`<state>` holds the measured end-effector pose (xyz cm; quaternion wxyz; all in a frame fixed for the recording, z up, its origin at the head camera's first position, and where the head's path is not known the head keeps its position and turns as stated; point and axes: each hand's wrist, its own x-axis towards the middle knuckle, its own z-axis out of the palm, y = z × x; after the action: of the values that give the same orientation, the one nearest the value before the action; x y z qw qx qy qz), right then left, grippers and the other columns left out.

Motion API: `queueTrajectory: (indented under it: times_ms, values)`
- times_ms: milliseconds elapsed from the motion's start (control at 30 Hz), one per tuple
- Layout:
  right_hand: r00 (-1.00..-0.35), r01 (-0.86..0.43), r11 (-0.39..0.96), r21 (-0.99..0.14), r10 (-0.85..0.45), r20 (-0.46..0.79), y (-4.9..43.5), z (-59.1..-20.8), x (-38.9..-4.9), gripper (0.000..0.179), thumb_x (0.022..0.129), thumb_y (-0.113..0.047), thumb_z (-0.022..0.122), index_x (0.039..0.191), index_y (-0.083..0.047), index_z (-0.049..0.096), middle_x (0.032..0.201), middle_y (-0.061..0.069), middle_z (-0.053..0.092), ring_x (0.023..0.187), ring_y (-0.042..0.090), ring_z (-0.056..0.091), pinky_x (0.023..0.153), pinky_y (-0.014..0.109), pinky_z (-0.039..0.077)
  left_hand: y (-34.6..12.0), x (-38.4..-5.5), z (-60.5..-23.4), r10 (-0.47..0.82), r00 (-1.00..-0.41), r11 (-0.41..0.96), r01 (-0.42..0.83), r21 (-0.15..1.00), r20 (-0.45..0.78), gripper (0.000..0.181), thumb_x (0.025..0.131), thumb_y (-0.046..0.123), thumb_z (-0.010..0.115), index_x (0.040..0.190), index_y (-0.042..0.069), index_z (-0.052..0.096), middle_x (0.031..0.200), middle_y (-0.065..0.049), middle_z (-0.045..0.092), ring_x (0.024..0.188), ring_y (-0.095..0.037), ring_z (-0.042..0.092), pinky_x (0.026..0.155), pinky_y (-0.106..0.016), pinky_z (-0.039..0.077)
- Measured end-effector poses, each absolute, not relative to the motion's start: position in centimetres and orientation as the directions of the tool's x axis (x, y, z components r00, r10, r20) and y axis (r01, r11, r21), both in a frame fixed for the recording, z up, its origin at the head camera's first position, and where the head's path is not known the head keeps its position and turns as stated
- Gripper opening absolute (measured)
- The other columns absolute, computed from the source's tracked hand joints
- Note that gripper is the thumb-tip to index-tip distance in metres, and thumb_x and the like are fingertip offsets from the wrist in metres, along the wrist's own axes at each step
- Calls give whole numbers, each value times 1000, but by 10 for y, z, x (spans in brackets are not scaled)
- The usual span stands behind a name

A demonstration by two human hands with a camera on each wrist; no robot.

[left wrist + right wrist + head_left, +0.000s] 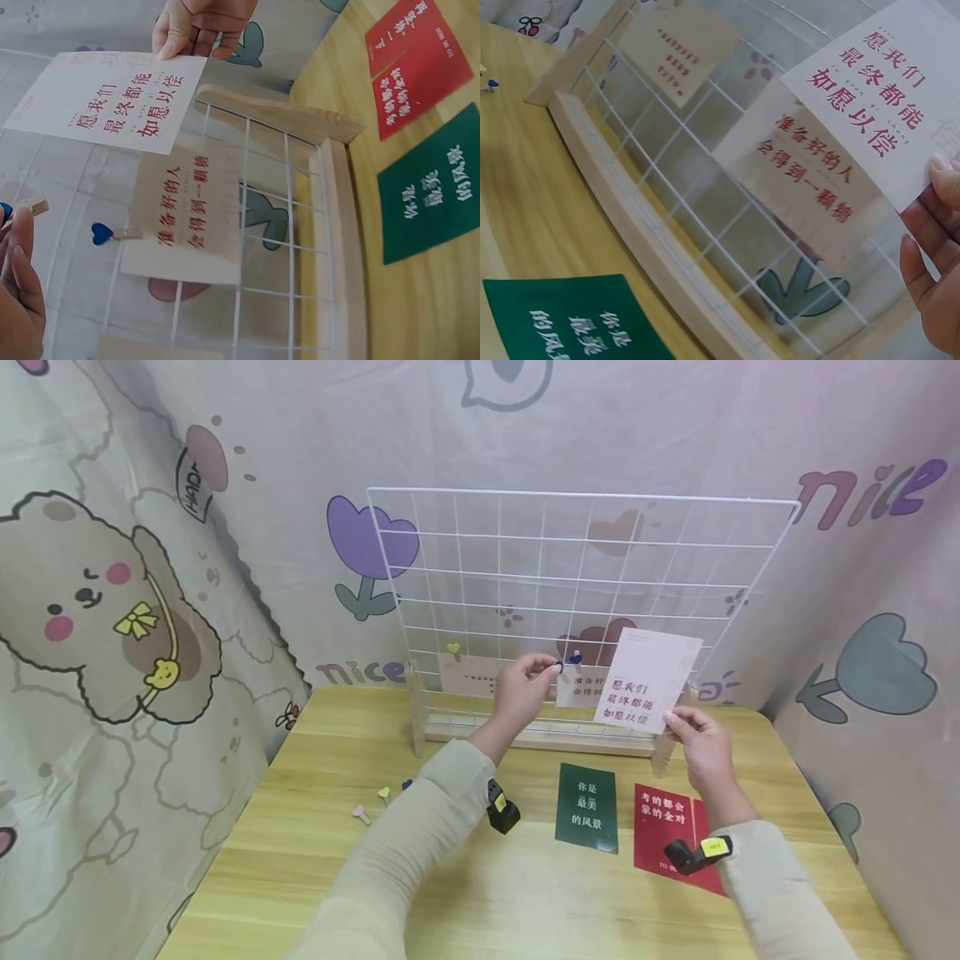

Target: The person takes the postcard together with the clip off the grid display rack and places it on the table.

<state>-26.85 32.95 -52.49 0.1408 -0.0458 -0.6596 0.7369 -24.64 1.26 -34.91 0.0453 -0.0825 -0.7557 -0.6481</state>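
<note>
My left hand (521,693) is in front of the wire grid (500,535), pinching a small wooden clothespin (37,204) with a blue heart. In my right hand (705,747), a pale pink card (648,672) with red writing is held by its lower right corner, upright and slightly tilted. Behind it, a cream card (187,217) hangs on the grid, with a blue-heart clothespin (105,234) at its top edge. Another pale card (465,677) hangs farther left under a yellow-heart clothespin (453,647); my left hand partly covers it in the head view.
The grid stands in a wooden base (615,745) at the back of the table (480,910). A green card (587,810) and a red card (667,835) lie in front. Several loose heart clothespins (362,813) lie at the left, beside my left sleeve.
</note>
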Motion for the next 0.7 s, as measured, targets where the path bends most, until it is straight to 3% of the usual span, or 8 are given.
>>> queueTrajectory:
  times_ms: [167,367,433,700]
  values:
    - [-962,-161,-167,-973,245,117,312,-526,-259,18,78,-5,61,96,-2,62,90,9,61,76,16,57,67,26,47,3,-243,-362,50,-987,171,161,972,154,14,82,17,59,93,8,61,80,0,58,68,-23,60,42,-18,37]
    - [-951,-77,49,-996,298,88,305,-563,-263,33,76,-30,65,103,-10,60,98,6,58,85,16,56,70,22,47,-5,-240,-379,50,-993,183,118,976,111,14,82,18,59,92,9,61,81,-2,58,69,-23,60,42,-17,35]
    - [-954,-85,41,-996,283,93,302,-572,-262,32,77,-27,64,103,-10,60,99,7,58,85,17,56,70,22,47,-7,-239,-385,48,-994,191,104,976,97,14,81,19,59,92,10,61,81,-1,58,67,-20,60,40,-16,34]
    - [-975,-30,85,-996,218,48,240,-484,-200,30,80,-24,61,101,-2,59,104,8,55,86,17,53,72,28,44,-24,-234,-410,21,-997,209,80,975,78,19,81,18,60,96,6,61,84,-2,61,61,-15,59,39,-16,33]
